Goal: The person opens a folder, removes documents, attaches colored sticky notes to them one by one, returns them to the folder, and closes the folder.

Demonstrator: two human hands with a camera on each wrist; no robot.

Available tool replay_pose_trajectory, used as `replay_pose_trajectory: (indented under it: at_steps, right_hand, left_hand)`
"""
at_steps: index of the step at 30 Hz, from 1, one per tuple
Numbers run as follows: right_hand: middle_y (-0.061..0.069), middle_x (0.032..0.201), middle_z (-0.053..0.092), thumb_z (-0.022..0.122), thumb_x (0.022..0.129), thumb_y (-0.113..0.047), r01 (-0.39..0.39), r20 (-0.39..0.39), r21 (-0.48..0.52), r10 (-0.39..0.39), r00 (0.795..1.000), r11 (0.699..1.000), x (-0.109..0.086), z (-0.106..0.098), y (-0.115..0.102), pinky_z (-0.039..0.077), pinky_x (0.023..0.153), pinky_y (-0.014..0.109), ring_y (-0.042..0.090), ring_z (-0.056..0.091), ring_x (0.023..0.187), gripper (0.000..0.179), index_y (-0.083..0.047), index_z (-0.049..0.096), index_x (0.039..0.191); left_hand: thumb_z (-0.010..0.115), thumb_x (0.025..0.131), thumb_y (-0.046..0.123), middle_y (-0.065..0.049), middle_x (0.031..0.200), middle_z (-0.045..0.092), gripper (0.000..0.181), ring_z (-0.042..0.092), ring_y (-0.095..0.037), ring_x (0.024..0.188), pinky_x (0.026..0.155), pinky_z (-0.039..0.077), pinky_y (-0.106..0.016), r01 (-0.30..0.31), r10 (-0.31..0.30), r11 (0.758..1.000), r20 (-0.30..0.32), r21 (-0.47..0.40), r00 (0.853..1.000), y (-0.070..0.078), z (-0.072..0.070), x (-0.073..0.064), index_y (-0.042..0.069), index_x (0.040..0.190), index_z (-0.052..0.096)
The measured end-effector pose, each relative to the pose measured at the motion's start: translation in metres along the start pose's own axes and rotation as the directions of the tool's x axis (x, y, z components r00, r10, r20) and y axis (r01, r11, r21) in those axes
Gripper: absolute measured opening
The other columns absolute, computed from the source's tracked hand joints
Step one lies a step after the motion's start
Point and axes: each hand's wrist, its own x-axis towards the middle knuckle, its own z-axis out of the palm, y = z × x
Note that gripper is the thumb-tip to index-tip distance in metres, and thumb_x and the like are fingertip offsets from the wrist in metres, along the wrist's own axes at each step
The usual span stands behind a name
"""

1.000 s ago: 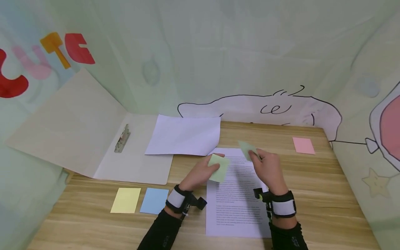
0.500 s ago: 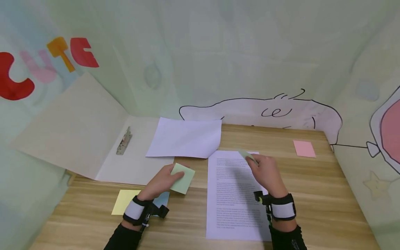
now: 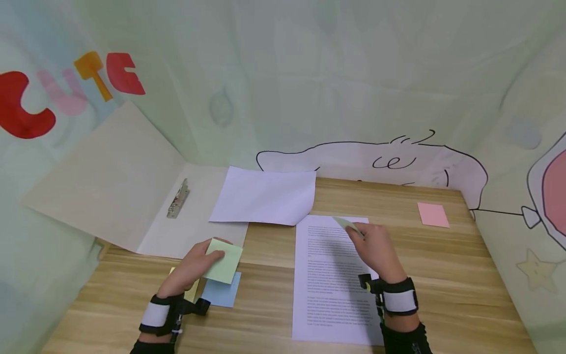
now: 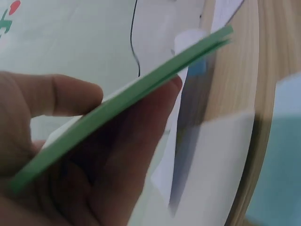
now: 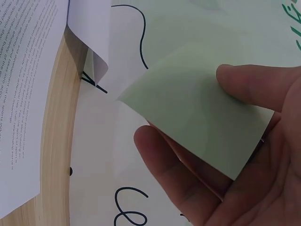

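My left hand pinches a pad of green sticky notes between thumb and fingers, over the blue sticky notes and partly hiding the yellow ones. Seen edge-on in the left wrist view, the green pad has the thickness of many sheets. My right hand pinches a single green sticky note by one side, thumb on its face and fingers behind. Beneath that hand lies a printed sheet, its upper right covered by the hand.
An open folder with a metal clip stands at the back left, its cover raised against the wall cloth. A blank white sheet overlaps the folder. Pink sticky notes lie at the table's back right.
My left hand has carried the green pad leftward and toward me, from over the printed sheet to over the blue notes. The right hand stays nearly in place, its note tilted flatter.
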Motion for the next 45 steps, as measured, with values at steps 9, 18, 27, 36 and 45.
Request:
replay_pose_trajectory:
  at_steps: [9, 18, 27, 36, 45]
  right_hand:
    - [-0.01, 0.05, 0.022, 0.058, 0.095, -0.016, 0.004, 0.012, 0.002, -0.004, 1.0, 1.0, 0.0, 0.004, 0.0, 0.024, 0.046, 0.024, 0.006, 0.021, 0.045, 0.034, -0.013, 0.051, 0.062]
    - [-0.01, 0.05, 0.023, 0.057, 0.096, -0.018, 0.002, 0.027, -0.007, -0.002, 1.0, 1.0, 0.001, 0.007, 0.0, 0.024, 0.046, 0.024, 0.006, 0.021, 0.045, 0.03, -0.012, 0.057, 0.066]
    - [-0.009, 0.05, 0.024, 0.057, 0.095, -0.016, 0.01, 0.033, -0.013, -0.01, 0.999, 1.0, 0.002, 0.007, 0.0, 0.025, 0.046, 0.024, 0.006, 0.022, 0.045, 0.023, -0.012, 0.062, 0.073]
    - [-0.01, 0.05, 0.028, 0.058, 0.095, -0.016, 0.008, 0.024, -0.012, -0.007, 1.0, 1.0, 0.0, 0.007, 0.0, 0.027, 0.044, 0.023, 0.006, 0.026, 0.044, 0.018, -0.01, 0.071, 0.084]
    - [-0.005, 0.053, 0.044, 0.06, 0.093, -0.014, 0.029, 0.011, -0.022, -0.029, 1.0, 0.999, -0.001, 0.004, -0.002, 0.03, 0.046, 0.024, 0.007, 0.032, 0.047, 0.015, -0.008, 0.072, 0.085]
  left_hand:
    - [0.052, 0.097, 0.016, -0.016, 0.107, 0.06, 0.035, 0.053, -0.015, 0.083, 0.069, 0.046, -0.029, 0.061, -0.047, 0.99, -0.116, 0.126, 0.992, -0.022, -0.05, -0.023, -0.007, 0.123, 0.05]
    - [0.047, 0.099, 0.016, -0.034, 0.131, 0.041, 0.037, 0.04, -0.046, 0.117, 0.091, 0.035, -0.057, 0.064, -0.007, 0.966, -0.223, 0.25, 0.975, -0.046, -0.093, -0.036, -0.009, 0.126, 0.044]
    - [0.045, 0.097, 0.016, -0.04, 0.127, 0.04, 0.035, 0.042, -0.049, 0.11, 0.082, 0.038, -0.057, 0.137, -0.056, 0.903, -0.205, 0.407, 0.977, -0.071, -0.133, -0.051, -0.01, 0.12, 0.045]
    - [0.051, 0.093, 0.015, -0.034, 0.114, 0.05, 0.037, 0.051, -0.038, 0.092, 0.073, 0.042, -0.043, 0.185, -0.116, 0.867, -0.172, 0.463, 0.978, -0.088, -0.14, -0.046, -0.012, 0.118, 0.047]
    - [0.053, 0.088, 0.019, -0.044, 0.122, 0.04, 0.053, 0.044, -0.057, 0.105, 0.082, 0.039, -0.061, 0.332, -0.193, 0.764, -0.296, 0.553, 0.936, -0.086, -0.133, -0.039, -0.018, 0.123, 0.038]
